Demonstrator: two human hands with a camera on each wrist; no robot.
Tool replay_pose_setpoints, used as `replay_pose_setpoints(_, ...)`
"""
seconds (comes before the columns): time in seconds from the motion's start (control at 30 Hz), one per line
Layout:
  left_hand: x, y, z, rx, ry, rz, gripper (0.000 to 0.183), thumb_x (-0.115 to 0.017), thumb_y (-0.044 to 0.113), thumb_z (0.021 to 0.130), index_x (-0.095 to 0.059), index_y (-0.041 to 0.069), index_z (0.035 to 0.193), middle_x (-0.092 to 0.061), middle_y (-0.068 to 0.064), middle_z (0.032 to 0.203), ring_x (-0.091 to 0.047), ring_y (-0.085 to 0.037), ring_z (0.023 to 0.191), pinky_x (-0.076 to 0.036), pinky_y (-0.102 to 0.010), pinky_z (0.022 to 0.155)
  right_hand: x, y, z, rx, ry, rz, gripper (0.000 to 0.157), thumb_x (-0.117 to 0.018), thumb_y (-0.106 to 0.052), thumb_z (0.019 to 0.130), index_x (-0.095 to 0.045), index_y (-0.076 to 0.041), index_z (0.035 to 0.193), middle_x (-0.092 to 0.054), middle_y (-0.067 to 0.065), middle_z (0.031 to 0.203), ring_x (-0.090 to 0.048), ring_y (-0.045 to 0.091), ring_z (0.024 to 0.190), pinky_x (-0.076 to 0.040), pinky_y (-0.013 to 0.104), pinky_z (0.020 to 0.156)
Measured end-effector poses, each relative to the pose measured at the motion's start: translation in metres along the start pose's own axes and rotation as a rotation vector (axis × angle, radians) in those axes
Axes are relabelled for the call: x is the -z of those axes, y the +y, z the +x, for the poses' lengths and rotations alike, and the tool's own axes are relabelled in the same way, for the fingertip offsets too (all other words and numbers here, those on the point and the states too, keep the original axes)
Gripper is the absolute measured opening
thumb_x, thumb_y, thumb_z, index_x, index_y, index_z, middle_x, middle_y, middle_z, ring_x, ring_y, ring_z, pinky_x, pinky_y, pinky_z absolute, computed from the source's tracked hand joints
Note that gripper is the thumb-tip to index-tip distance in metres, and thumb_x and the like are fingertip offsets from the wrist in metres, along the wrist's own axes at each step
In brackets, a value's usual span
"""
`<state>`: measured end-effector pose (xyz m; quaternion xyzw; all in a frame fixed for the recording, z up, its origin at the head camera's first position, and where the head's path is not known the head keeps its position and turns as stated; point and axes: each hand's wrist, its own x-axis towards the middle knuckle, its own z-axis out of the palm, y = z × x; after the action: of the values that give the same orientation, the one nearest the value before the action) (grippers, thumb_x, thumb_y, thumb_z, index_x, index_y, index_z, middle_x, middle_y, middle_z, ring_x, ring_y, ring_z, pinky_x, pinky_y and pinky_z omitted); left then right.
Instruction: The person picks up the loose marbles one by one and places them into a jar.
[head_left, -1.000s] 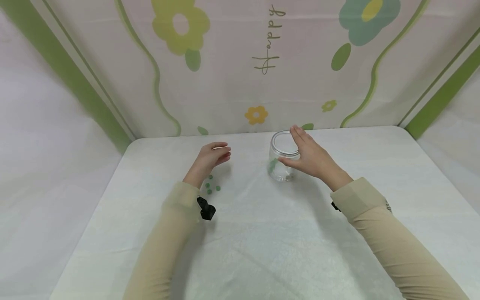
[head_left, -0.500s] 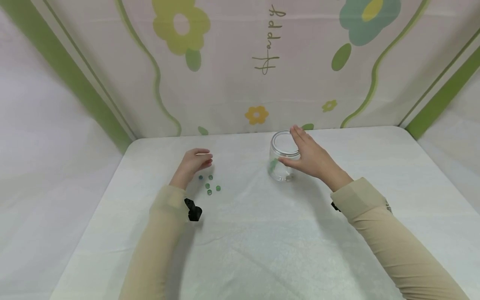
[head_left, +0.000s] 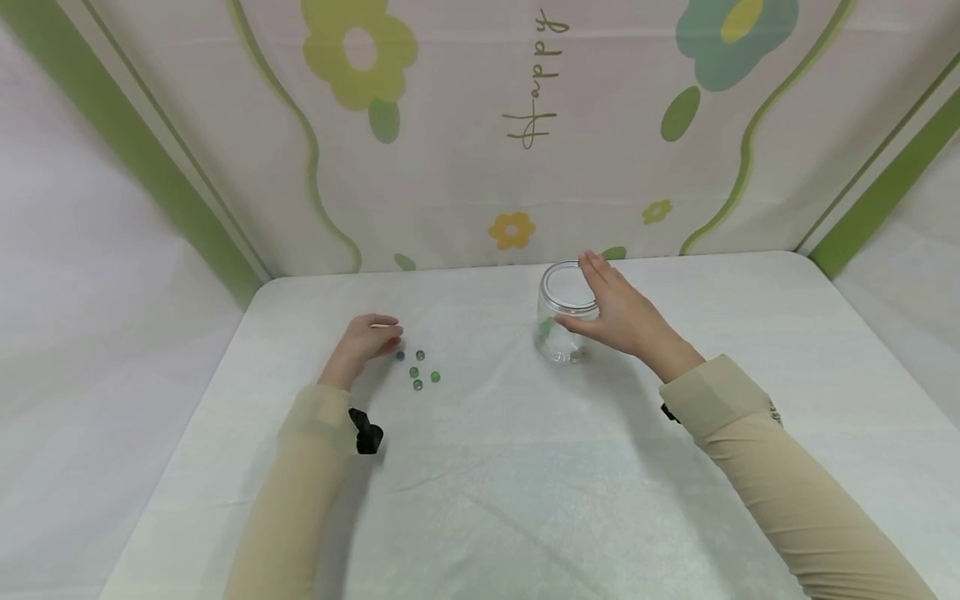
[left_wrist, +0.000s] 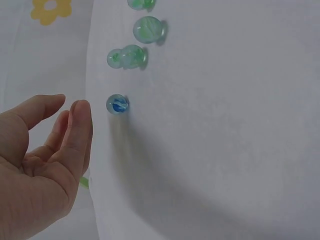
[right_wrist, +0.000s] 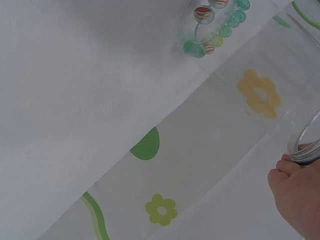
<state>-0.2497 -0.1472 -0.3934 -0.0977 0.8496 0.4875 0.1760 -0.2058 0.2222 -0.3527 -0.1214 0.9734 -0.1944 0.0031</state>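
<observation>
My left hand [head_left: 366, 340] hovers over the left part of the table, fingers bent and thumb apart, with nothing between them. Just beyond its fingertips lies a blue-swirled glass marble [left_wrist: 117, 104], not touched in the left wrist view. Several green marbles [head_left: 414, 372] lie loose close by. At the back of the table stands an upright clear jar [head_left: 551, 333] with a silvery rim and no lid visible. My right hand [head_left: 622, 317] holds it near the rim from the right, thumb in front and fingers behind. Inside are green marbles [right_wrist: 194, 49] and orange-striped marbles [right_wrist: 204, 14].
A white cloth covers the table [head_left: 510, 492]. Its back edge meets an upright flower-print curtain [head_left: 450, 167]. White curtains also hang at the left and right sides. A black wrist camera [head_left: 366, 433] juts from the left sleeve.
My left hand has moved left and toward me, away from the jar's side, bringing the blue marble into view. The right hand and the jar have stayed in place.
</observation>
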Motion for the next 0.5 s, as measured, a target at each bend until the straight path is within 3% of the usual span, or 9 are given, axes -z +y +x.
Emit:
replay_pose_setpoints(0.23,0.005,-0.014,0.000,0.014,-0.006,0.050,0.045,-0.051,0.020,0.098,-0.045,0.000,0.138,-0.056,-0.018,0.132,-0.060,-0.015,0.105,-0.049,-0.031,0.103,0.000,0.000,0.000,0.002,0.000,0.002,0.098,-0.060,-0.053,0.087,-0.009,-0.001,0.153,-0.006,0.015,0.162,-0.009,0.036,0.149,-0.016,0.054,0.122)
replay_pose_setpoints(0.5,0.007,-0.024,0.001,0.012,-0.030,0.109,0.046,-0.053,0.024,0.097,-0.048,0.001,0.136,-0.064,-0.014,0.118,-0.061,-0.010,0.091,-0.048,-0.034,0.101,-0.001,0.001,0.001,0.001,0.002,-0.001,0.098,-0.060,-0.053,0.087,-0.008,-0.002,0.153,-0.006,0.014,0.162,-0.009,0.036,0.149,-0.017,0.054,0.122)
